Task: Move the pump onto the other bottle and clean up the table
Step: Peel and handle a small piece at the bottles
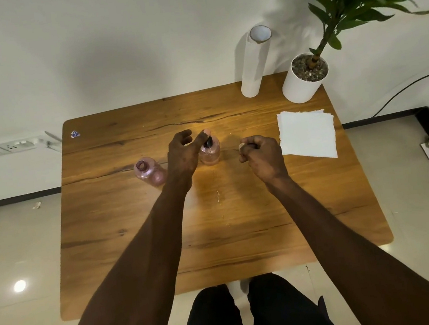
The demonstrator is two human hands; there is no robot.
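While the pump (207, 141) sits in the neck of the right-hand bottle (210, 154) mid-desk, my left hand (181, 157) hovers over it, fingers (203, 137) spread and loose, one fingertip on the pump top. My right hand (260, 154) is just right of that bottle, fingers curled tight, nothing clearly held; some pale bit shows at the thumb, can't tell what. The other bottle (149, 171) stands open-necked just left of my left hand. I judge the pump is in place or nearly so; to finish well, steady the bottle body with one hand and twist the collar down square, no tilt. Next comes wiping: small specks on the desk (243, 226) near me, folded paper towel (308, 134) to the right, roll (255, 61) and potted plant (305, 77) at the back edge. Pump collar and threads are hidden behind my finger; the spout direction is unreadable.
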